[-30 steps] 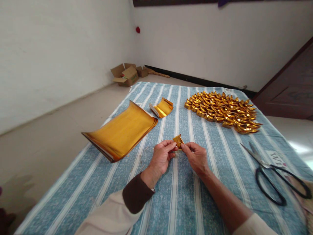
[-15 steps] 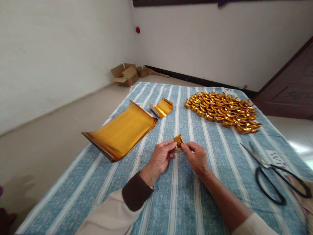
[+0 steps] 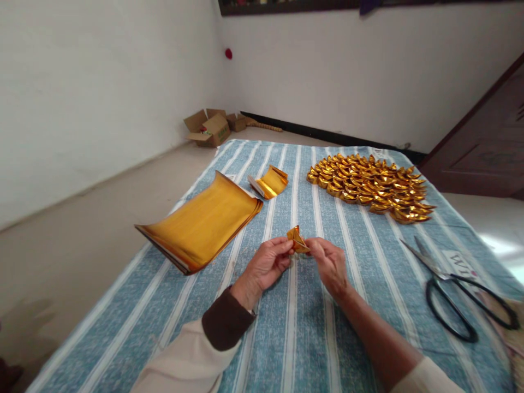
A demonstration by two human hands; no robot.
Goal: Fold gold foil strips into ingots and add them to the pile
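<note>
A small piece of folded gold foil paper (image 3: 298,240) is held between my two hands above the near middle of the table. My left hand (image 3: 270,263) pinches its left side between thumb and fingers. At its right corner, my right hand (image 3: 329,263) grips the paper with thumb and forefinger. Creases and a pointed top corner show on the piece. A stack of large gold foil sheets (image 3: 204,224) lies to the left, its edges curling up. Beyond my hands rests a smaller stack of curled gold foil paper (image 3: 271,181).
Many folded gold paper ingots (image 3: 368,183) stand in rows at the back right. Scissors with black handles (image 3: 442,277) lie partly open on the right of the striped tablecloth (image 3: 270,349). An open cardboard box (image 3: 210,130) sits on the floor behind.
My right hand has drawn the right corner of the foil paper outward, so the piece looks wider and more spread. My left hand keeps its pinch. The view has shifted slightly.
</note>
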